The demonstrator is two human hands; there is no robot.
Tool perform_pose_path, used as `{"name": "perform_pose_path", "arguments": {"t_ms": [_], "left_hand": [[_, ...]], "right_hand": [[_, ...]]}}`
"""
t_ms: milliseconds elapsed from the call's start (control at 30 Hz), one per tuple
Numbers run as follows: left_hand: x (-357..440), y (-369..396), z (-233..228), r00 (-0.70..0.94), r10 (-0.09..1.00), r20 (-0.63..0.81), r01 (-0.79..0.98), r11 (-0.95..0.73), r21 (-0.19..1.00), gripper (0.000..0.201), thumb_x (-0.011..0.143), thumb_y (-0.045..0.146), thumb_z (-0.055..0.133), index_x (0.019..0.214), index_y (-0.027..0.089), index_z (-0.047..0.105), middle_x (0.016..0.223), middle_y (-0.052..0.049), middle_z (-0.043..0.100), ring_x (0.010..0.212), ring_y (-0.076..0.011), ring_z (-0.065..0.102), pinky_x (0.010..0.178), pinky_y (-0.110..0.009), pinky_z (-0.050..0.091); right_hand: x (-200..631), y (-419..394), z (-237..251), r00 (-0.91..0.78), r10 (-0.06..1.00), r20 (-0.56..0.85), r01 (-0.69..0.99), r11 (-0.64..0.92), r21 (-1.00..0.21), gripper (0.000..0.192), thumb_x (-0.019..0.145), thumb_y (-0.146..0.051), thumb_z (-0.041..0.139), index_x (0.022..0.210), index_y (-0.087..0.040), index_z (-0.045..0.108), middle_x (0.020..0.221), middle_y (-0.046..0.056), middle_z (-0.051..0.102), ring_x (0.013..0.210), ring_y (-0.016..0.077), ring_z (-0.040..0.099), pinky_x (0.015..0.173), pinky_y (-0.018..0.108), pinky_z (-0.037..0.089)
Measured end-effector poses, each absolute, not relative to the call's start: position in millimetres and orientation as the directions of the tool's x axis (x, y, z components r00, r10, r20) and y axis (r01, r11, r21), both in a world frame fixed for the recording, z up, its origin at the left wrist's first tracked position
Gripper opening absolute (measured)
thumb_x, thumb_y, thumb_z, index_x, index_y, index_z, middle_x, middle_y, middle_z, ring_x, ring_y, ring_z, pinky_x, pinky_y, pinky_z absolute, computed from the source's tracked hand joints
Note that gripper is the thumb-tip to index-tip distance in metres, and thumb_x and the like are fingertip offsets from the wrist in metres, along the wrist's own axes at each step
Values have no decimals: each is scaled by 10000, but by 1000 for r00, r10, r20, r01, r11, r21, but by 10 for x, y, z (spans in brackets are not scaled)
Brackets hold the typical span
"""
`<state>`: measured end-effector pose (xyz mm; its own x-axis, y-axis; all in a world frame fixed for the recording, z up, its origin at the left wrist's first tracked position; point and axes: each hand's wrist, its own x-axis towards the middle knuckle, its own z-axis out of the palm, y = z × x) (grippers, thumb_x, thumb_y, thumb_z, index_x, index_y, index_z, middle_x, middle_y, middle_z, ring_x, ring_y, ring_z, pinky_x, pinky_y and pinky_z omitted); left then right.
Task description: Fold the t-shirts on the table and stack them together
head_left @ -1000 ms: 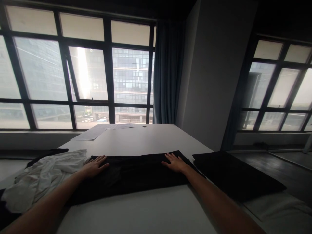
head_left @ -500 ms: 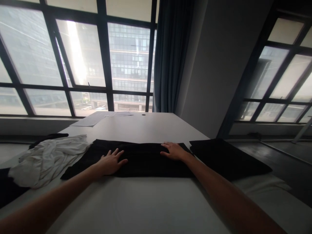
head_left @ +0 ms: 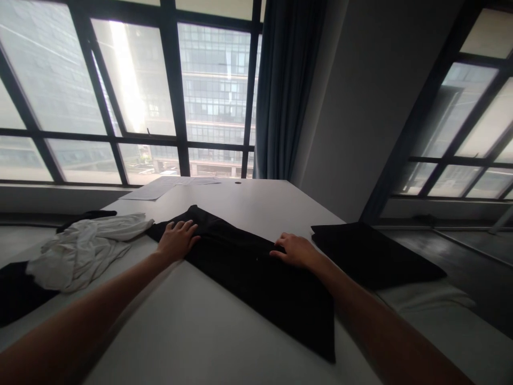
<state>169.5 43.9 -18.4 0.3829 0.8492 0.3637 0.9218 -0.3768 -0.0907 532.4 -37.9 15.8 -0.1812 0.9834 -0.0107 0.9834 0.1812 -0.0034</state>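
A folded black garment (head_left: 256,267) lies slantwise on the white table (head_left: 180,331), its near right corner pointing toward me. Its exact kind is hard to tell. My left hand (head_left: 178,239) rests on the garment's left part, fingers stretched over the cloth and thumb out to the side. Farther right, my right hand (head_left: 294,249) lies on the garment near its upper edge, with fingers apart and thumb low. A raised fold of cloth stands up just beyond my left hand.
To the left lies a crumpled white cloth (head_left: 84,248) with dark cloth (head_left: 24,289) beside it. A folded black cloth (head_left: 377,256) sits on the right, above a pale cloth (head_left: 428,295). Paper sheets (head_left: 148,190) lie at the table's far end, before the windows.
The garment has turned from lying straight across to a slant: its left end went away from me, its right end came nearer. My left hand moved slightly away from me with it.
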Motion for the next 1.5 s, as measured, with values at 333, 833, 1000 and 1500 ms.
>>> {"name": "perform_pose_path", "arguments": {"t_ms": [333,833,1000,1500], "left_hand": [[2024,287,-411,462,886,-44,883,-455,112,762,900,701,312,1520,258,323,1611,-130,241,1483,-395,131,1127,-607,207],[1967,551,-351,403,908,117,912,-409,34,614,912,608,337,1354,242,556,1399,-128,557,1236,-340,548,989,-467,446],[2136,423,-396,528,846,68,839,-533,109,669,922,631,314,1447,238,444,1581,-90,339,1444,-327,295,1155,-523,235],[1687,30,-315,407,912,43,912,-408,28,573,974,491,292,1453,208,428,1568,-119,351,1439,-291,325,1153,-556,199]], "right_hand": [[5442,-362,101,-359,930,-76,911,332,-245,482,830,-384,616,1299,-275,636,1481,27,478,1310,281,489,1121,408,364],[5047,-474,-32,-547,830,111,800,557,-222,546,827,-111,534,1355,-245,582,1472,31,490,1374,225,425,1160,397,332],[5072,-454,-49,-543,834,96,810,551,-203,633,724,-19,517,1308,-238,627,1420,30,547,1346,231,460,1164,395,333],[4844,-592,-19,-578,812,77,767,573,-289,585,783,-66,455,1321,-226,619,1443,0,523,1308,207,504,1167,353,337]]}}
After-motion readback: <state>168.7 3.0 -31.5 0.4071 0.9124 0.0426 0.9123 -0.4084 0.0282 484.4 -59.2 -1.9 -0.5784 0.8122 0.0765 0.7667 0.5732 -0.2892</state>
